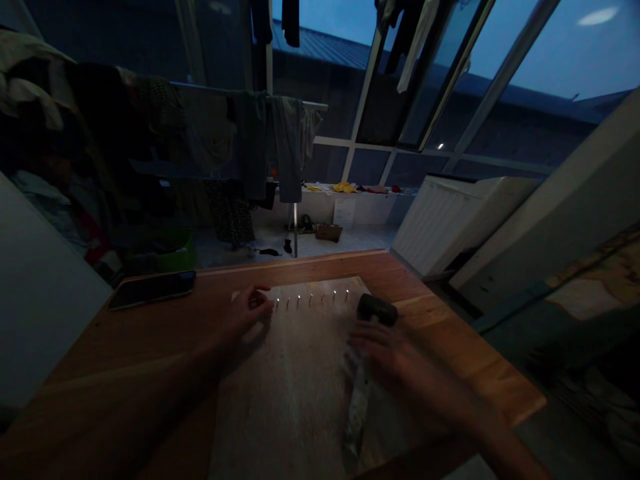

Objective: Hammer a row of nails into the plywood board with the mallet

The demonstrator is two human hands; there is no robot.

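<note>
A pale wooden board [295,393] lies on a brown wooden table [150,347]. A row of several shiny nails [310,300] stands along the board's far edge. My left hand [247,313] rests at the board's far left corner, fingers curled in a pinch beside the leftmost nail; the dim light hides what they hold. A hammer [367,360] lies on the board's right side, its dark head [377,309] pointing away. My right hand [383,347] hovers over the hammer's handle with fingers spread, slightly blurred.
A dark phone [153,289] lies on the table's far left. Beyond the table hang clothes on a drying rack [250,133], with a white radiator [450,220] at right and large windows behind. The room is very dim.
</note>
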